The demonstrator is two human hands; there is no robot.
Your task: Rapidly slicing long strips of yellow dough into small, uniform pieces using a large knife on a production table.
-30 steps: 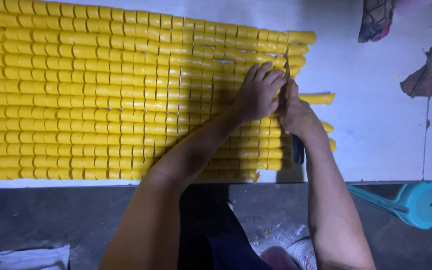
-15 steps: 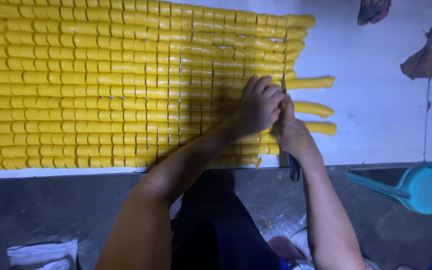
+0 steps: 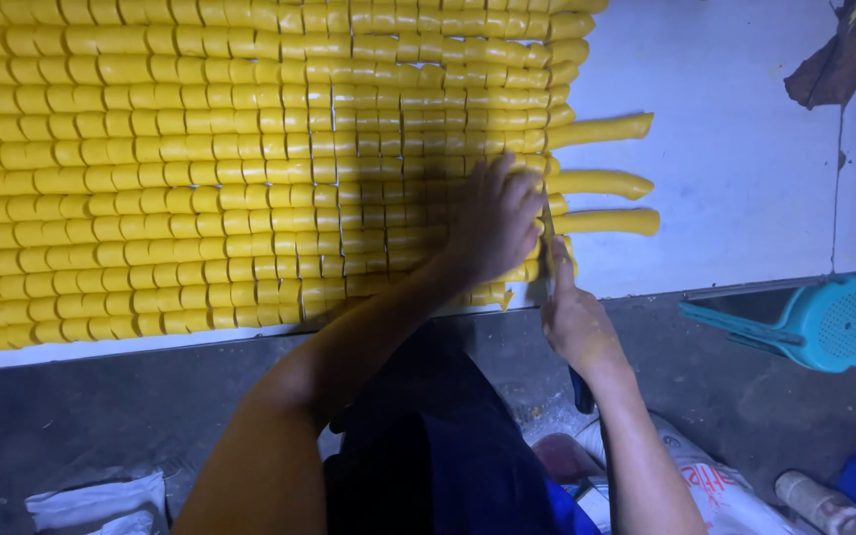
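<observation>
On the white work table [image 3: 745, 178], many rows of soft yellow dough-like strips cut into small blocks [image 3: 200, 168] lie side by side and cover most of the surface. At the right edge of this yellow field, three uncut yellow strip ends [image 3: 601, 183] stick out over the bare white top.

Near the front edge of the table, the left hand [image 3: 495, 220] lies flat on the cut blocks, with the fingers spread a little and pressing down on them. Just beside it, the right hand [image 3: 575, 322] is closed around the dark handle of a knife [image 3: 550, 248]; the index finger is stretched along the thin blade, which stands between the left hand and the uncut ends. The blade touches the yellow rows, but how deep it goes I cannot tell.

Below the table, on the grey floor [image 3: 101, 416], a turquoise plastic strainer scoop [image 3: 824, 322] lies at the right side, well apart from the hands. A white printed sack [image 3: 715, 485] is near the right forearm.
</observation>
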